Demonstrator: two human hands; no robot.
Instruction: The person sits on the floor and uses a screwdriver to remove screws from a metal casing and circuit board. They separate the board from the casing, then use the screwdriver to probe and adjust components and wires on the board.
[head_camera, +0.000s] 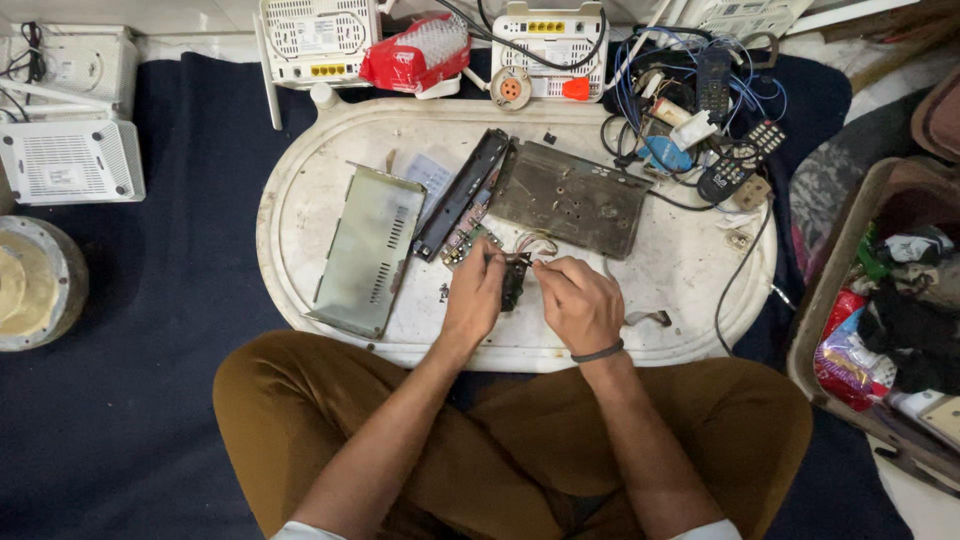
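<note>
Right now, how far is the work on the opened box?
Done: the metal cover lies off to one side, the base plate and black front panel apart. In hand: the left hand and right hand work on a small dark part with thin wires. Left: every piece lies unassembled on the white tray.

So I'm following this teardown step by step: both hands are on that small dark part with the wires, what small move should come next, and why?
Probably a gentle pull by the right hand to ease the thin wires away while the left hand steadies the small dark part. Both hands pinch at it on the white tray, and the wires loop back toward the circuit board, so they appear attached.
</note>
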